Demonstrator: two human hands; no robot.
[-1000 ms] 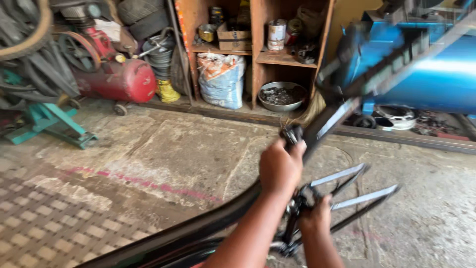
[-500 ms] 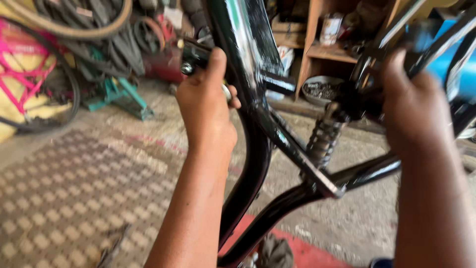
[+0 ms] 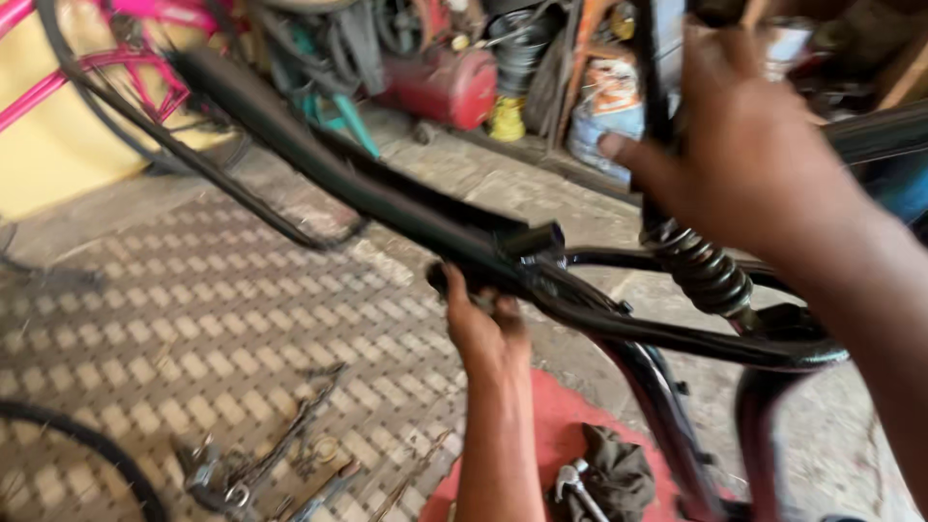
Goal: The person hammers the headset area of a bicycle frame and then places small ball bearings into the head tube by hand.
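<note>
I hold a black bicycle frame [image 3: 406, 208] above the workshop floor. My left hand [image 3: 483, 329] grips the underside of its thick main tube from below, near a bracket. My right hand [image 3: 744, 155] is closed around an upright black tube of the frame at the upper right, just above a coiled suspension spring [image 3: 706, 275]. The frame's rear tubes [image 3: 677, 338] curve down to the right.
A pink bicycle [image 3: 87, 77] leans at the far left. A red compressor tank [image 3: 449, 87] and sacks stand at the back. On the patterned floor lie a chain and metal parts [image 3: 261, 454], a red mat [image 3: 561, 435] with a rag and wrench [image 3: 599, 478], and a tyre [image 3: 87, 454].
The frame has swung from nearly upright to lying more level. My left hand moved from the top tube to beneath it. The right hand rose along the upright tube.
</note>
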